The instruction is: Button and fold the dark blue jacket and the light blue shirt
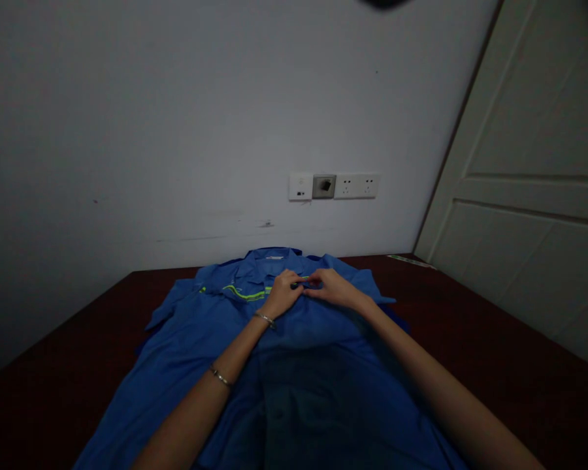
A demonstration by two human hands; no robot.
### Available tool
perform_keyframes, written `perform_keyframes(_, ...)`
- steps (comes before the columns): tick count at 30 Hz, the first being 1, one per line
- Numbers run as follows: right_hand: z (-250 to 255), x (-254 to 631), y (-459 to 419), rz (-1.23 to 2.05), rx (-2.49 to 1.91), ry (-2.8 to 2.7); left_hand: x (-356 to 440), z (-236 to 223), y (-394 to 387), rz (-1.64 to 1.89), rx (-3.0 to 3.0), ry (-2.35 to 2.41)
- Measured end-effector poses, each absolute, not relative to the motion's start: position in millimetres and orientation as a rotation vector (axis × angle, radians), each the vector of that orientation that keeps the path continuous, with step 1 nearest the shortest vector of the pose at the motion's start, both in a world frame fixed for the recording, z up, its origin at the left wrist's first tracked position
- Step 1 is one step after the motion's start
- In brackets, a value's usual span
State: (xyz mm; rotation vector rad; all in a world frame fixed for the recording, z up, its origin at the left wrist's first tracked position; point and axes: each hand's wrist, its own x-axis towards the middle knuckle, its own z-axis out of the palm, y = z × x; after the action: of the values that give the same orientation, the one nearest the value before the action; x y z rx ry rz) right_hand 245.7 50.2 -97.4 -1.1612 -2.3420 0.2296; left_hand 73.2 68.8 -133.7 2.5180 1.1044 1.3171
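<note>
A blue short-sleeved shirt [191, 346] lies spread out, its collar toward the wall and a yellow-green stripe [247, 297] across the chest. My left hand [283, 292], with bracelets on that arm, is closed on the cloth at the middle of the chest. Just beside it, my right hand [336, 288] pinches the shirt front with bent fingers. The fingertips of both hands almost meet at the stripe. A small dark spot shows between them, too small to name. Darker blue cloth peeks out from under the shirt's edges.
The shirt rests on a dark red-brown tabletop [475, 313] against a pale wall [176, 130]. White sockets [357, 186] and a grey outlet plate [324, 187] sit on the wall. A white panelled door [529, 215] stands at the right. A thin strip [411, 261] lies near the back right corner.
</note>
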Motion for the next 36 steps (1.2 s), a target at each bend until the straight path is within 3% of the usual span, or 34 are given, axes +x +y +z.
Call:
perform_keyframes(6, -102, 247, 53, 0.103, -1.124, -2.340, 67, -118, 68, 1.139, 2.547, 1.074)
perform_keyframes(13, -102, 248, 53, 0.342, -1.111, -2.261, 56, -104, 69, 1.034, 2.649, 1.100)
perform_keyframes(23, -120, 256, 69, 1.034, -1.155, -2.005, 65, -127, 72, 1.196, 2.544, 1.123)
perform_keyframes(28, -118, 257, 68, 1.150, -1.195, -1.810, 63, -118, 60, 1.397, 2.702, 1.060)
perform_keyframes(36, -122, 257, 73, 1.095, -1.216, -1.816, 68, -122, 57, 1.226, 2.917, 1.111)
